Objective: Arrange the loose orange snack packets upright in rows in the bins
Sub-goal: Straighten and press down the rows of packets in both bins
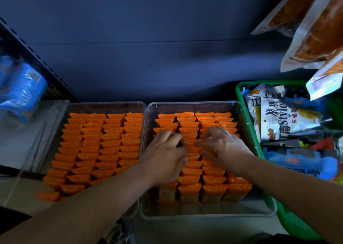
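Note:
Two clear plastic bins sit side by side, the left bin [104,104] and the right bin [194,103]. Both hold orange snack packets [109,147] standing upright in several rows. Both hands are inside the right bin, over its middle rows. My left hand [167,154] lies on the packets of the left rows, its curled fingertips digging in between packets. My right hand [222,147] is beside it, fingers curled and pinching the top of an orange packet [193,145] in the second row. The packets under both palms are hidden.
A green basket [241,95] full of mixed snack bags stands right of the bins. Large orange pouches [311,39] hang at the upper right. A blue pack [20,91] lies on a shelf at the left. A dark blue wall runs behind.

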Demonstrator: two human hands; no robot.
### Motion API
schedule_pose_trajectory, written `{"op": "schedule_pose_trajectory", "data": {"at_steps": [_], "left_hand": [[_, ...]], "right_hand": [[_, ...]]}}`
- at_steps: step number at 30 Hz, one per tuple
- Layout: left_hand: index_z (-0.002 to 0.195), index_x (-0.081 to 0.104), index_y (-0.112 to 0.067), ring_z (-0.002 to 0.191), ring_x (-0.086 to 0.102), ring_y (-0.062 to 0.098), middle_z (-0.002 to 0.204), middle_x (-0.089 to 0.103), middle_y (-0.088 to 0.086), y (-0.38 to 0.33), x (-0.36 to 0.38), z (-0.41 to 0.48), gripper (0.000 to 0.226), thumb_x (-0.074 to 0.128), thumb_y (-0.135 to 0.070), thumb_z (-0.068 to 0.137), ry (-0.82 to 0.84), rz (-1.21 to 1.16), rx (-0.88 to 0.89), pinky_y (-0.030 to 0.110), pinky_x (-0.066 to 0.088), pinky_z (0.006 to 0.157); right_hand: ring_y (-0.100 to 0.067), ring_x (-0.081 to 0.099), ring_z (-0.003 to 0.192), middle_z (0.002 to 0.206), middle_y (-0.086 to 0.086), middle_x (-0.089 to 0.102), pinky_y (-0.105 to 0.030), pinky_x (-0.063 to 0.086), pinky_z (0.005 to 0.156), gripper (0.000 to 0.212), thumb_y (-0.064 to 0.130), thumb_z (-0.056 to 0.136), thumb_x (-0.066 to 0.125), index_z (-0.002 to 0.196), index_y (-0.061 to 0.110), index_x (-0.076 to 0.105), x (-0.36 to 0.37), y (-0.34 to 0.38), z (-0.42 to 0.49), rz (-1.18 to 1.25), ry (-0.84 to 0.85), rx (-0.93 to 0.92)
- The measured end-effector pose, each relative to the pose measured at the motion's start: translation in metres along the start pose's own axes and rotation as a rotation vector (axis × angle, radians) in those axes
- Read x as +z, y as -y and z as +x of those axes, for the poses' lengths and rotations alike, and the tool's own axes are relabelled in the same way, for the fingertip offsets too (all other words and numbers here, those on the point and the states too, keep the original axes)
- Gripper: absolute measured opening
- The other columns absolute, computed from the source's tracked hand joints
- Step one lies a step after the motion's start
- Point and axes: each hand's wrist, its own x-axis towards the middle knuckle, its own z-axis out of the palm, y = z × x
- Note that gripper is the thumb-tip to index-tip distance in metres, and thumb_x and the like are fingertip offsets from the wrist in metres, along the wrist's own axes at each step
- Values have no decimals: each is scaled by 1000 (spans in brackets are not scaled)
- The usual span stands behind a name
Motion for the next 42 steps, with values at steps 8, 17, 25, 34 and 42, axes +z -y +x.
{"op": "schedule_pose_trajectory", "data": {"at_steps": [8,17,25,34,42], "left_hand": [[151,50,-21,149,17,21,157,41,-6,6,-6,18,50,38,-45,109,-22,-25,-45,44,13,126],[147,55,-20,145,29,23,150,46,-4,14,-1,28,44,44,-36,107,-86,-56,-10,47,31,121],[142,61,-16,137,41,23,141,58,-1,20,1,28,46,46,-39,105,-102,-36,19,46,39,116],[138,61,-19,139,41,22,145,51,-1,33,-11,50,37,48,-34,107,-139,-37,-49,44,39,117],[165,24,-25,161,5,20,174,10,-1,37,-14,55,56,40,-27,110,64,-26,-19,43,8,131]], "right_hand": [[-28,47,133,140,0,51,-48,48,103,53,54,97,58,148,37,52,-5,-3,9,-82,-7,-23],[-24,40,140,146,3,46,-44,45,106,50,62,98,54,144,43,56,-13,-2,21,-96,94,14],[-26,61,115,119,3,62,-46,59,82,44,57,82,76,119,33,75,-5,-10,19,-45,-18,0],[-17,18,154,165,10,23,-45,28,124,68,68,98,48,158,44,29,-17,-16,49,-104,97,34],[-26,24,149,162,1,21,-47,29,123,74,69,100,38,163,46,6,-21,-8,58,-214,198,73]]}}
